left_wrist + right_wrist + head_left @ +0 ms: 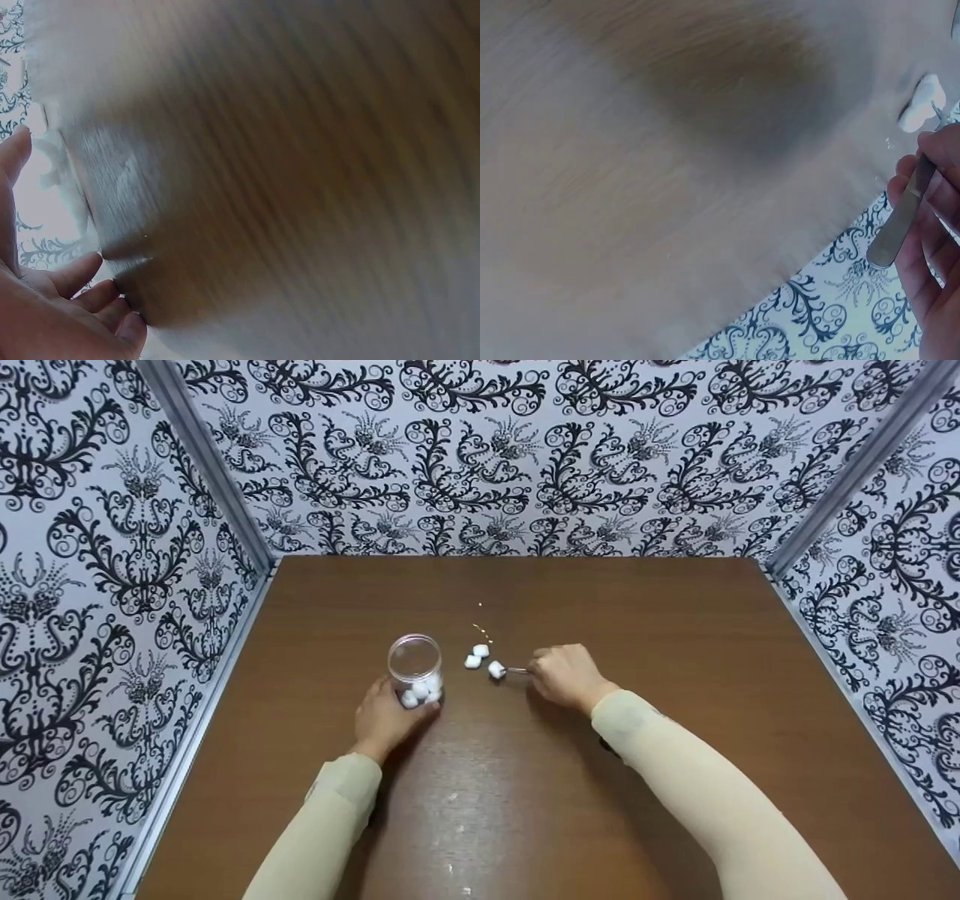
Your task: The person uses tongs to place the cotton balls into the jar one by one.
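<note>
My left hand (382, 716) grips the lower side of a clear plastic jar (415, 656), which stands on the table with its mouth uncovered. Several white marshmallow-like pieces (421, 690) lie in its bottom. In my right hand (566, 675) is a slim metal fork (517, 670), its tip at a loose white piece (496, 670). Two more white pieces (476, 655) lie beside that one, nearer the jar. From the right wrist view, the fork's flat rounded handle (892, 236) sticks out past my fingers; its tines are hard to make out.
The brown wooden table (675, 607) has a patterned wall (480, 457) behind it and more patterned walls at both sides. Small bright specks (484, 631), perhaps reflections or crumbs, show beyond the loose white pieces.
</note>
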### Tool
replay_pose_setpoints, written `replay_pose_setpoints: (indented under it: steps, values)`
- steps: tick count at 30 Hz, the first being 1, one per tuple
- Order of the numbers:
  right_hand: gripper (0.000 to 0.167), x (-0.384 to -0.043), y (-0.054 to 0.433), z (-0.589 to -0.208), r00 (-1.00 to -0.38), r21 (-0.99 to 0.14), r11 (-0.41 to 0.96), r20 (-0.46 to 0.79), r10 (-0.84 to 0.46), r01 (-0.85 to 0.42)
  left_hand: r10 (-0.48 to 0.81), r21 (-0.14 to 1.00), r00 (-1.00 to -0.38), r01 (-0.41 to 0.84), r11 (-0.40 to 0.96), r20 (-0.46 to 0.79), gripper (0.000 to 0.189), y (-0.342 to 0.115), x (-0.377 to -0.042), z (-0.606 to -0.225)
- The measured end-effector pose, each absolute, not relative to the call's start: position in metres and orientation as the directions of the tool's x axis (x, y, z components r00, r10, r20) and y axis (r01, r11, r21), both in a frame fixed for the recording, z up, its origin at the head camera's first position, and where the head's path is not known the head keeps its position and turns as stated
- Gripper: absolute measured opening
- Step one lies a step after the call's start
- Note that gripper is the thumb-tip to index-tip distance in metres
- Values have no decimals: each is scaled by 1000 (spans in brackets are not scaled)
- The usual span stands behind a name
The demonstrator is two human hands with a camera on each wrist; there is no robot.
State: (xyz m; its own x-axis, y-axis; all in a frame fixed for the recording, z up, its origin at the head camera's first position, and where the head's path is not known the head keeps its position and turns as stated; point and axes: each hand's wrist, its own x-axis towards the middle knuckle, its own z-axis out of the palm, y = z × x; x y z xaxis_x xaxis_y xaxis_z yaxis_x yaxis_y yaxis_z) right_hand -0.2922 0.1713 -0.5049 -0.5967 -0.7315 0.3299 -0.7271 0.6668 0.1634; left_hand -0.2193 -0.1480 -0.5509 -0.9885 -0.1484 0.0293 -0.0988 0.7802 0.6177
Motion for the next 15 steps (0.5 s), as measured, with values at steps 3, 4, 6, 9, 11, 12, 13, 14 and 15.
replay_pose_setpoints:
  steps: [3, 4, 6, 9, 11, 12, 13, 14, 15]
  values:
    - [7, -290, 177, -501, -586, 168, 662, 342, -734, -730, -148, 616, -988, -99, 781, 29, 88, -149, -220, -552]
    - [6, -290, 178, -500, -582, 171, 659, 347, -736, -732, -147, 617, -989, -96, 781, 33, 88, -149, -220, -552]
    - [6, -288, 181, -498, -573, 168, 655, 359, -737, -737, -146, 617, -989, -95, 781, 33, 87, -149, -220, -552]
    - [6, -287, 184, -495, -557, 170, 648, 381, -738, -743, -147, 623, -989, -98, 776, 28, 87, -149, -219, -551]
    - [6, -285, 186, -493, -547, 170, 645, 396, -737, -745, -145, 624, -989, -103, 775, 18, 88, -148, -218, -549]
    - [7, -285, 186, -492, -542, 172, 643, 403, -738, -747, -144, 625, -989, -103, 774, 15, 88, -148, -218, -549]
    - [7, -284, 187, -491, -537, 175, 641, 409, -738, -747, -144, 626, -990, -106, 772, 9, 89, -148, -218, -548]
    - [8, -284, 187, -489, -533, 175, 640, 414, -738, -748, -142, 627, -990, -107, 772, 6, 89, -148, -218, -548]
    - [7, -283, 187, -489, -531, 172, 638, 419, -737, -750, -141, 626, -990, -107, 772, 6, 89, -148, -217, -548]
